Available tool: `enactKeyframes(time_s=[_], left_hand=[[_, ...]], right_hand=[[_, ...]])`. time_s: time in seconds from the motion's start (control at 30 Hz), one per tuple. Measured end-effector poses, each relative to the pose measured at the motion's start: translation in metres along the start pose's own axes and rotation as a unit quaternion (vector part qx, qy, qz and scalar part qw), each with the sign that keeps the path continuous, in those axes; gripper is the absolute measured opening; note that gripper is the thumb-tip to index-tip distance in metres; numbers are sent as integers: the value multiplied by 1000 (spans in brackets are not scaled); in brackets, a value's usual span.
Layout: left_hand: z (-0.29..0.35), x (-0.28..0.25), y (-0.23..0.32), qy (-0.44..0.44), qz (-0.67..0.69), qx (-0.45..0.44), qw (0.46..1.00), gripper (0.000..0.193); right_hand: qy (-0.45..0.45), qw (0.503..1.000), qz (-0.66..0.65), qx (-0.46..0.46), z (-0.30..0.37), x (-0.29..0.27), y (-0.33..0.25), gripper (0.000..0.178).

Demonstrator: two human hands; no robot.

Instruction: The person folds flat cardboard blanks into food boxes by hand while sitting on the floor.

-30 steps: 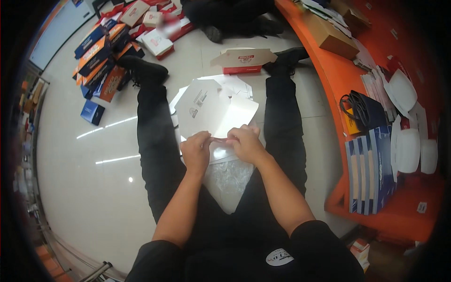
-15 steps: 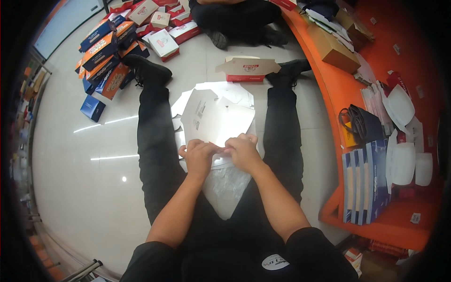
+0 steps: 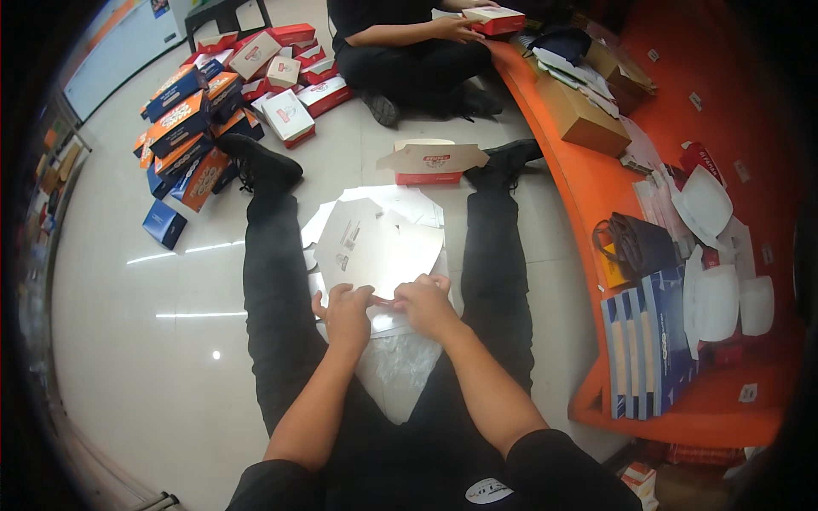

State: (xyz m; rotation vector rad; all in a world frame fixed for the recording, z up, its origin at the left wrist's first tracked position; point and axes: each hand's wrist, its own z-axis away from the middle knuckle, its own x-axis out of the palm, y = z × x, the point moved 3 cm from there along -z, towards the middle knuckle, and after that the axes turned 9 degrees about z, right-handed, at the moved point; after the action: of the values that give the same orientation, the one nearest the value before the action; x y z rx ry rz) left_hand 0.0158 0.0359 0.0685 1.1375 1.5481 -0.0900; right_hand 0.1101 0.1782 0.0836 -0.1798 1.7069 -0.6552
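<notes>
Between my outstretched legs I hold a partly folded cardboard box blank (image 3: pixel 375 247), its pale inner side facing up. My left hand (image 3: pixel 346 317) grips its near edge, fingers bent over the board. Close beside it, my right hand (image 3: pixel 424 305) pinches the same edge, where a strip of red shows between the hands. More flat white blanks (image 3: pixel 409 202) lie on the floor beneath and beyond the held one. Below my hands is a crumpled clear plastic bag (image 3: pixel 394 368). The underside of the held blank is hidden.
A red box with its lid raised (image 3: pixel 430 163) stands near my right foot. Orange-and-blue boxes (image 3: pixel 181 115) and red-and-white boxes (image 3: pixel 290 115) are heaped far left. A co-worker (image 3: pixel 417 64) sits ahead holding a red box. An orange shelf (image 3: pixel 588 375) with blue flat packs runs along my right.
The view has tilted up, showing more of the co-worker with a red box. Both my hands keep hold of the blank's near edge, with little change in grip.
</notes>
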Motion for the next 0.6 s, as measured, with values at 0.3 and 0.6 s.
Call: enactKeyframes(time_s=[0.3,0.6], left_hand=[[-2,0,-1,-48,91,24,994,23],[15,14,28,-44,-33,51,997,56]], right_hand=[[15,1000,6,-19,2,-2,-8,3],[138,988,-40,57,0,-6,-17,17]])
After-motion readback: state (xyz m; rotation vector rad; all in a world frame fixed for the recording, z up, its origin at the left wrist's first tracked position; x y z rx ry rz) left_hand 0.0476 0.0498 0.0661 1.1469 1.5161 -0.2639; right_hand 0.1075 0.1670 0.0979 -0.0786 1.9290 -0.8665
